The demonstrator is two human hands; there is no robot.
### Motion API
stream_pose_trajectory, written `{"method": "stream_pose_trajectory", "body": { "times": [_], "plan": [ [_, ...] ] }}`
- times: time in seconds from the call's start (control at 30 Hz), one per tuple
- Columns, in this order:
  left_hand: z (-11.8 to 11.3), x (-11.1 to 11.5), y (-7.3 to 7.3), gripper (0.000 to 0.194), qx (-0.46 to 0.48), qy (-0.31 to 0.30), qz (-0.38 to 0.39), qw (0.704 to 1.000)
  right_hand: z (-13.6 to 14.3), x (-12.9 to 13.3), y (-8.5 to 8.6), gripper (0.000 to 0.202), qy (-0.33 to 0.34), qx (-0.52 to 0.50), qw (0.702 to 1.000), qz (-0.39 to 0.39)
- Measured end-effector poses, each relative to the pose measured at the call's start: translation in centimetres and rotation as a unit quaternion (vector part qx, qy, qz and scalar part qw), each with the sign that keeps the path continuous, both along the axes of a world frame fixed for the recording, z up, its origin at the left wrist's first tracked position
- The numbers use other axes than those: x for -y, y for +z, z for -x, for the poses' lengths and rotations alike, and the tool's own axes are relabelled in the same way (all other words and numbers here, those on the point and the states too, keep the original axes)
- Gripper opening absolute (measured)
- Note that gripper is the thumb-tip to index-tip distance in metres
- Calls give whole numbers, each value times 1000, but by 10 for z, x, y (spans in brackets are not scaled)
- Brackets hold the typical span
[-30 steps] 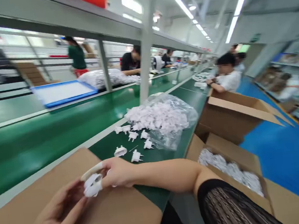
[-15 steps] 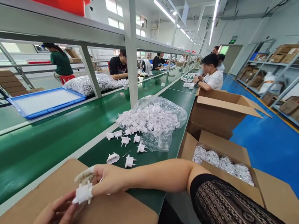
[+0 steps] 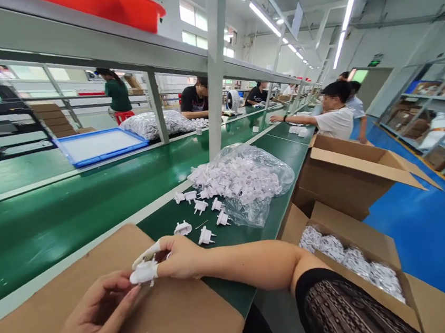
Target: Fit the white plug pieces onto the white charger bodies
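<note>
Over the cardboard sheet (image 3: 198, 317), my right hand (image 3: 176, 256) pinches a white plastic plug part (image 3: 144, 272); pale covers wrap its fingertips. My left hand (image 3: 102, 311) comes from the lower left, its thumb and fingertips closed on the near end of the same part. Just beyond my right hand, several loose white plug parts (image 3: 206, 236) lie on the green bench, with a thin pin (image 3: 202, 224) among them. Behind these, a clear plastic bag (image 3: 259, 213) lies open with a heap of white plug parts (image 3: 235, 178).
An open carton (image 3: 374, 209) with bagged white parts stands right of the bench, a larger carton (image 3: 342, 175) beyond it. A metal post (image 3: 216, 82) rises behind the heap. Across the green belt (image 3: 91, 201) is a blue-rimmed tray (image 3: 104, 160). A person in white (image 3: 335, 123) sits farther along.
The view has swung left, so the scene sits farther right. The held part has turned, showing a smoother side. The person in white has stretched an arm across towards the belt.
</note>
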State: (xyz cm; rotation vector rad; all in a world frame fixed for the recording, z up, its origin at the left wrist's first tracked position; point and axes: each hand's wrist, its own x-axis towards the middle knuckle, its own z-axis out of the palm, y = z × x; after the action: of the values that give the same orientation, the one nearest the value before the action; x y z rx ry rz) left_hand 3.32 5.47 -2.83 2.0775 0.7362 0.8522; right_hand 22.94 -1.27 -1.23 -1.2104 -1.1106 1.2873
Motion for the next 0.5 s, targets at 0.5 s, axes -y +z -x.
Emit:
{"method": "stream_pose_trajectory", "body": {
  "times": [0.5],
  "plan": [
    [0,23,8,18,66,-41,67,995,9,15,12,47,-11,83,996,-2]
  ]
}}
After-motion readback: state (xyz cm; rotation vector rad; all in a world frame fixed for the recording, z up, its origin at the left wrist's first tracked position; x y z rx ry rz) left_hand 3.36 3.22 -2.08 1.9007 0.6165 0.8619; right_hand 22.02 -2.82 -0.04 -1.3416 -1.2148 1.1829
